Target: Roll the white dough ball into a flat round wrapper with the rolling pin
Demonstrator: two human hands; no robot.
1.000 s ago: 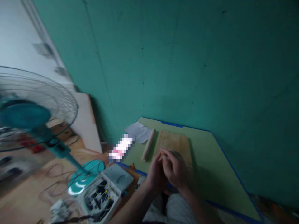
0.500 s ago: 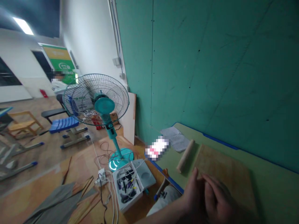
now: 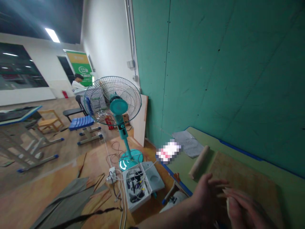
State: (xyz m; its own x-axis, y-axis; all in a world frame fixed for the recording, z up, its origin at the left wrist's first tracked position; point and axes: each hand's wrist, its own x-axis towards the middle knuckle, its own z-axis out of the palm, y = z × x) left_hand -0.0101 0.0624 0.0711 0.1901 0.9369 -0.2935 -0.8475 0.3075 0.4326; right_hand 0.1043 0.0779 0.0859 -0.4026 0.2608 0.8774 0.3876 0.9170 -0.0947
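Note:
Both hands are over the near edge of a wooden board (image 3: 250, 181) on a green table with a blue rim. My left hand (image 3: 206, 198) has its thumb raised and its fingers stretched toward the right, apart. Close beside it, my right hand (image 3: 249, 208) is curled, thumb against fingers. A thin pale edge shows at its fingertips; what this is I cannot make out. A wooden rolling pin (image 3: 199, 162) lies just left of the board. Beyond it are some papers (image 3: 189, 143) and a blurred-out phone-like thing (image 3: 169, 152).
A teal standing fan (image 3: 119, 106) stands left of the table. By its base are an open white box (image 3: 138, 190) of cables and a power strip (image 3: 111, 175). Grey cloth (image 3: 69, 200) lies on the floor. A person (image 3: 77, 83) sits far back; a green wall (image 3: 214, 79) borders the table.
My hands, pressed together before, have come apart, and the left fingers have opened out. The view has swung left, so everything sits further right.

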